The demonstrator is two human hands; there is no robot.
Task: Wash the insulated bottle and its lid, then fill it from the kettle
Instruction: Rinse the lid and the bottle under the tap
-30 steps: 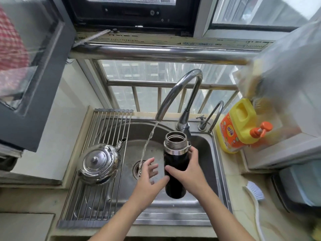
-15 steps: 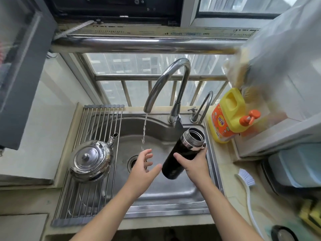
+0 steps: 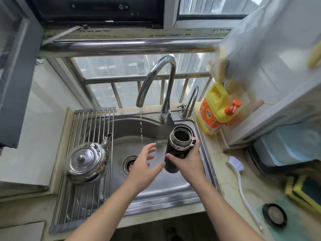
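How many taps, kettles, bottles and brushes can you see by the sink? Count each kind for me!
Taps: 2, the big tap and the small tap.
Kettles: 1, the silver kettle.
Bottles: 2, the black insulated bottle in the right hand and the yellow soap jug.
Brushes: 1, the white brush.
Total: 6.

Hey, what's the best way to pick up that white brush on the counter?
Grip the brush by the middle of its long thin handle, coming straight down from above: it lies flat on the counter right of the sink, bristle head pointing away from you. The right hand holds the bottle, so the open left hand would probably have to cross over.
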